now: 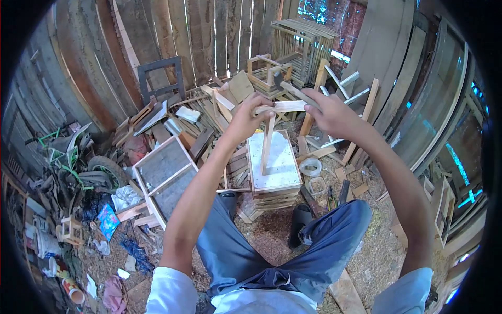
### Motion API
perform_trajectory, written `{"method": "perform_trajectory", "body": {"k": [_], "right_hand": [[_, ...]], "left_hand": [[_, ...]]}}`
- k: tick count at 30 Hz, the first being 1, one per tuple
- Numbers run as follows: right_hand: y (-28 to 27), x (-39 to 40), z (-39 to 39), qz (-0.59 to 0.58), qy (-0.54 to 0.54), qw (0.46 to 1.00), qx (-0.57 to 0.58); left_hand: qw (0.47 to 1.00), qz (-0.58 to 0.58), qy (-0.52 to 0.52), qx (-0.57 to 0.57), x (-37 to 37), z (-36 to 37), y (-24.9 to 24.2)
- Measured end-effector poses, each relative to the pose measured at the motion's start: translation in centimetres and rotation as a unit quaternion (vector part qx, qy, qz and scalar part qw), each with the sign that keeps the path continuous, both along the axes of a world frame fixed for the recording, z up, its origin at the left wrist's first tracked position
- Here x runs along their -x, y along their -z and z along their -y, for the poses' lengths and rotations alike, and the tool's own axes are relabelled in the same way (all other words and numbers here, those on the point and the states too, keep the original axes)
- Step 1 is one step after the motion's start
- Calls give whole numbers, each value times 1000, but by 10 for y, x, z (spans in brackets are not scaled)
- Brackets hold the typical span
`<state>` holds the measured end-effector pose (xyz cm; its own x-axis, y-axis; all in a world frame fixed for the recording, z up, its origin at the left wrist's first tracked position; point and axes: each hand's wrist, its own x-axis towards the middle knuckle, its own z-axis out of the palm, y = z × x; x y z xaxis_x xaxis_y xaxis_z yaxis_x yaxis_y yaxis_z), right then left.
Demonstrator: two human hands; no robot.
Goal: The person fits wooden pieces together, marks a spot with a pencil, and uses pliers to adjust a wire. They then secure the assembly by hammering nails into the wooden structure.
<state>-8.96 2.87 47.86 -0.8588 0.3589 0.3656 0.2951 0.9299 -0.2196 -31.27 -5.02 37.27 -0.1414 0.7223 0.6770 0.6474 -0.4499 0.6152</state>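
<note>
My left hand (pixel 247 116) is closed around a light wooden strip (pixel 290 107) near its left end, where it meets an upright wooden strip (pixel 267 146). The upright's lower end stands on a white board (pixel 280 157) on top of a wooden block stack. My right hand (pixel 330 112) is closed on the handle of a hammer (pixel 295 92), whose dark head points up and left above the strip. Its fingers are also at the strip's right end; whether they grip it is hidden.
Round clear containers (pixel 310 167) and pliers (pixel 331 199) lie right of the stack. A wooden frame with a grey panel (pixel 170 175) leans at left. Scrap wood lies behind; stacked frames (pixel 303 47) stand at the back. A small motorcycle (pixel 70 157) is far left.
</note>
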Motion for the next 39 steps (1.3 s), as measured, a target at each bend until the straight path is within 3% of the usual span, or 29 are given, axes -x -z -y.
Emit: {"method": "perform_trajectory", "body": {"k": [1,4,7,10,13,17,20,23,39], "right_hand": [[2,-1,-1,3,31,999,-10],[-16,-5,2,46,83,976,198],[-2,-7,0,30,58,977,205],[0,-14,3,21,55,989,139],[-20,-19,25,32,88,925,369],[14,-17,14,-75,43,991,104],[16,-9,20,-95,71,980,162],[9,-6,21,-38,76,978,192],[-13,-13,9,34,74,991,106]], "left_hand": [[1000,6,-4,5,-1,4,0],[1000,23,-11,3,-6,7,0],[999,34,-20,-10,-9,10,-1],[999,21,-35,-4,-14,10,-5],[998,-24,-59,27,-10,13,-6],[995,-49,-61,64,-6,11,-17],[994,-52,-76,52,-8,10,-17],[995,-52,-74,40,-5,10,-13],[992,-75,-83,54,-19,13,-17]]}}
